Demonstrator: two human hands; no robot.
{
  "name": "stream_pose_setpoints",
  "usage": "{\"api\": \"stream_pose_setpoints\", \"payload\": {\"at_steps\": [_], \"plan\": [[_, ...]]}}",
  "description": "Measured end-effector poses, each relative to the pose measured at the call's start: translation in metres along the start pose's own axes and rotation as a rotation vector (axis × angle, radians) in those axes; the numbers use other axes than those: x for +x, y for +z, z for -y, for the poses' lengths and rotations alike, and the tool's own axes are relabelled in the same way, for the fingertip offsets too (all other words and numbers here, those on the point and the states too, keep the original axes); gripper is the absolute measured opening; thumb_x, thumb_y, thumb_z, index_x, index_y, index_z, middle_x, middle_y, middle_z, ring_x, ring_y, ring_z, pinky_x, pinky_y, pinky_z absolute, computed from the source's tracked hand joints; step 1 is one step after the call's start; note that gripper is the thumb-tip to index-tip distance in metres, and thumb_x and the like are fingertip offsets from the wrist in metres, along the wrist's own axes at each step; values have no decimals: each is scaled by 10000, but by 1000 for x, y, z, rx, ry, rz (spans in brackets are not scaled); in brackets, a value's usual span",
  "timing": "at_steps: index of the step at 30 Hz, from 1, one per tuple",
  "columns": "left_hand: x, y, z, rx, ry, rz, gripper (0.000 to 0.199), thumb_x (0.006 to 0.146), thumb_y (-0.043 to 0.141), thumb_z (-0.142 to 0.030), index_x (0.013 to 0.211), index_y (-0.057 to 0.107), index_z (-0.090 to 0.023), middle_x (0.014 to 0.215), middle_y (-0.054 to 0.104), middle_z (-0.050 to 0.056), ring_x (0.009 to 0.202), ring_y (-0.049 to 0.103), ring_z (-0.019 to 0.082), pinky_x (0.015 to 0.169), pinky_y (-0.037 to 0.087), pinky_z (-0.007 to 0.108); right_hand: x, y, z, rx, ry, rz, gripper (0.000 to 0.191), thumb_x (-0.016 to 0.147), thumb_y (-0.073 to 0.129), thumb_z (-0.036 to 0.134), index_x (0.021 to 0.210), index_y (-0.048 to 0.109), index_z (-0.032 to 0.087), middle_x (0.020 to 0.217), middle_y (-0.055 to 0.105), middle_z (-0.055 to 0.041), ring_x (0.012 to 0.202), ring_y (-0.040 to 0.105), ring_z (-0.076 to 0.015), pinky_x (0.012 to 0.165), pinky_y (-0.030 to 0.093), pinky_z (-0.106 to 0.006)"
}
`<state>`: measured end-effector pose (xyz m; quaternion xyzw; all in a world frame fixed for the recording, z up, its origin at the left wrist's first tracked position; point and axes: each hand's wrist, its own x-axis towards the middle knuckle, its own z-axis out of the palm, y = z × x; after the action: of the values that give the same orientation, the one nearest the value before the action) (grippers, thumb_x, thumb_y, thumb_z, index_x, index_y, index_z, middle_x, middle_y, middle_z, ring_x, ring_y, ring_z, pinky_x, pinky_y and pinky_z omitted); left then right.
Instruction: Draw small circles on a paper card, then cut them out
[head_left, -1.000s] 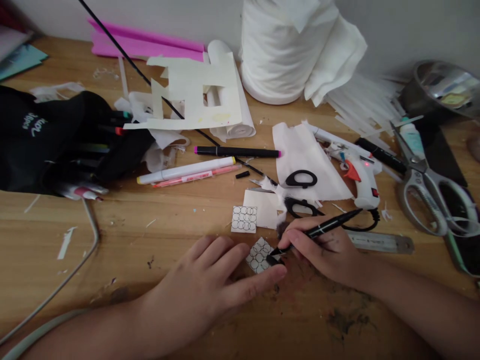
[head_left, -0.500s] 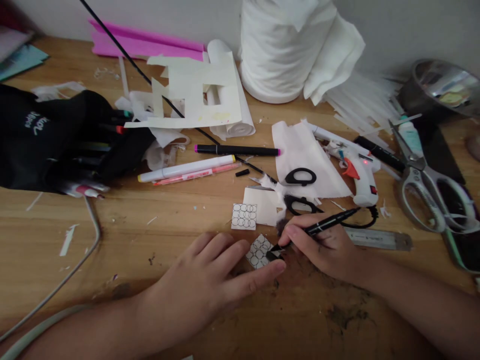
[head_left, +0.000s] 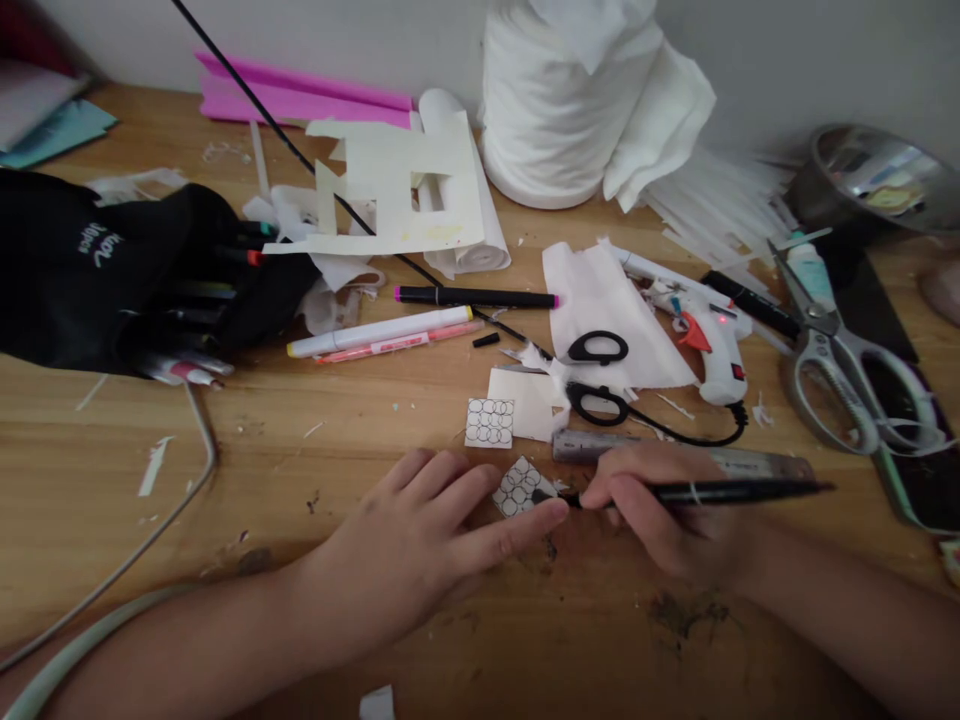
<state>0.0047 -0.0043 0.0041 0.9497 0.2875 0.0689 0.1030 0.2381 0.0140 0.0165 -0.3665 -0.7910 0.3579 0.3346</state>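
My right hand [head_left: 667, 500] grips a black marker pen [head_left: 739, 491], held almost level with its tip toward the left. The tip is by the right corner of a small white paper square [head_left: 519, 486] patterned with black overlapping circles, where a dark patch shows. My left hand [head_left: 442, 520] lies flat with fingers stretched out, its index finger along the lower edge of that square. Just above sits a second circle-patterned square [head_left: 490, 423], untouched by either hand. A metal ruler [head_left: 757, 464] lies partly behind my right hand.
Black-handled scissors [head_left: 598, 347] rest on white cloth [head_left: 600, 290]. To the right are a hot glue gun [head_left: 720, 350], large grey scissors [head_left: 832, 370] and a metal bowl [head_left: 877, 180]. Several markers [head_left: 480, 298], cut paper [head_left: 397, 190] and a black pen case [head_left: 112, 270] lie farther back and left.
My right hand has shifted slightly right, and the marker has swung from a raised slant to nearly level. More of the ruler shows. My left hand stays in place; the view has shifted slightly.
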Motion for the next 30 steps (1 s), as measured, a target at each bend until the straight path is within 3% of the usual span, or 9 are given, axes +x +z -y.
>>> {"api": "stream_pose_setpoints", "payload": {"at_steps": [5, 9, 20, 30], "plan": [[1, -2, 0, 23, 6, -6, 640, 846, 499, -181, 1390, 199, -333, 1099, 538, 72, 940, 492, 237, 751, 419, 366, -9, 8, 1, -136, -280, 0, 162, 775, 445, 87, 778, 569, 190, 576, 621, 8, 501, 565, -96, 489, 474, -181], [2, -3, -1, 19, 2, 0, 648, 847, 493, -179, 1395, 182, -331, 1082, 541, 70, 937, 489, 241, 753, 413, 371, -12, 13, -4, -243, -366, 32, 139, 772, 461, 97, 807, 547, 200, 574, 613, 7, 510, 565, -115, 480, 466, -210], [3, -5, -1, 38, 15, -15, 594, 848, 494, -181, 1375, 255, -318, 1043, 558, 61, 917, 501, 225, 745, 414, 350, -10, 13, -4, -272, -323, 31, 169, 773, 424, 88, 799, 532, 216, 559, 603, 16, 465, 533, -108, 441, 440, -201], [2, -3, -1, -3, 8, 20, 681, 843, 498, -165, 1404, 141, -314, 1083, 546, 75, 968, 481, 261, 751, 423, 398, -5, 6, -3, -214, -28, 84, 245, 850, 385, 148, 661, 540, 169, 514, 547, 11, 459, 499, -86, 448, 386, -193]]}}
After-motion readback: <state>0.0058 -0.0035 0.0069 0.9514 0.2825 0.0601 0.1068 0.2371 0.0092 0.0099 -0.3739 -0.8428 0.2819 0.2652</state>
